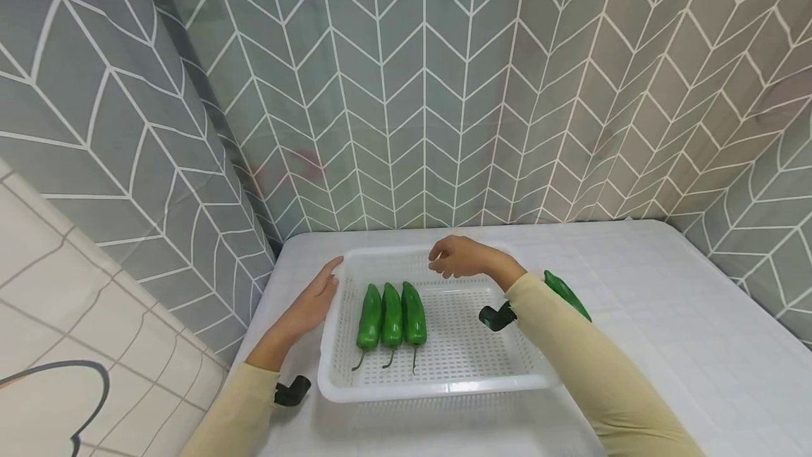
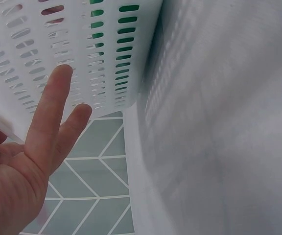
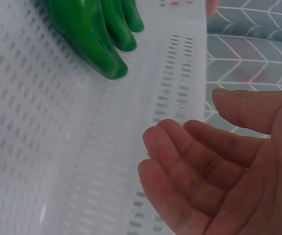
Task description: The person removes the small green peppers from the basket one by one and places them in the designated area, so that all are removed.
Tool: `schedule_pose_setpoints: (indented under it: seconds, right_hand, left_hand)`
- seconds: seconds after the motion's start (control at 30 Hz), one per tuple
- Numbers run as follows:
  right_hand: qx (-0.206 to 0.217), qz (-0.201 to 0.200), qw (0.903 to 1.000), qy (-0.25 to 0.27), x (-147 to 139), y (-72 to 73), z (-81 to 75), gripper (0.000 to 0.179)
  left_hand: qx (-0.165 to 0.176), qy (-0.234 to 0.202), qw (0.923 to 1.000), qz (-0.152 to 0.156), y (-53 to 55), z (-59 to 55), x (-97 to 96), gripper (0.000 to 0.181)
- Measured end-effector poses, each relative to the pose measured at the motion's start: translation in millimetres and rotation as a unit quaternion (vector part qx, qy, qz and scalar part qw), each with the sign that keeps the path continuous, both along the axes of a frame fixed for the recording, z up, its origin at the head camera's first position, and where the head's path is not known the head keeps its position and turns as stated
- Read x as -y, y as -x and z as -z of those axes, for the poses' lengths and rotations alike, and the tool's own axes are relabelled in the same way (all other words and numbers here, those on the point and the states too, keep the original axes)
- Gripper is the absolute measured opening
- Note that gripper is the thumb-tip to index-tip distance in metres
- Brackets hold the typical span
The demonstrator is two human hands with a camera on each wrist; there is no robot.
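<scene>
A white perforated plastic basket (image 1: 438, 390) holds three green peppers (image 1: 392, 319), lying side by side in its left half with their stems toward me. My left hand (image 1: 315, 302) rests at the basket's left side. In the left wrist view its extended fingers (image 2: 50, 115) lie along the slotted outer wall. Over the far part of the basket hovers my right hand (image 1: 466, 257), its fingers loosely bent and nothing between them. The right wrist view has the thumb apart from those fingers, with the peppers' tips (image 3: 114, 68) beyond.
Another green pepper (image 1: 567, 295) lies on the table outside the basket, just past the right forearm. A white cloth (image 1: 647, 316) covers the table. Behind it hangs a grey curtain (image 1: 457, 90) with white chevron lines; more curtain flanks both sides.
</scene>
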State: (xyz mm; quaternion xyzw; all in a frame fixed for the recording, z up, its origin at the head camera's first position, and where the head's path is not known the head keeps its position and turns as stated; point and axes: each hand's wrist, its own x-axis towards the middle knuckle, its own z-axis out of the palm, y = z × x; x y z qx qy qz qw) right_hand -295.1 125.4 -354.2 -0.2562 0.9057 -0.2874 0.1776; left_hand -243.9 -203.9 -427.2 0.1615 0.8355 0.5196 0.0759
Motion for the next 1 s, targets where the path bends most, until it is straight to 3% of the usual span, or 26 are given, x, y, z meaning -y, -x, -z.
schedule_pose_setpoints:
  seconds: [0.5, 1.0]
  right_hand:
    - [0.066, 0.025, 0.9956, -0.062, 29, 3.0, 27.4, 0.024]
    - [0.134, 0.031, 0.9890, -0.056, 44, 0.3, 45.5, 0.018]
  left_hand:
    - [0.001, 0.003, 1.0000, -0.008, 2.2, -0.9, -3.6, 0.052]
    - [0.001, -0.004, 1.0000, -0.003, 0.4, -0.5, -0.6, 0.052]
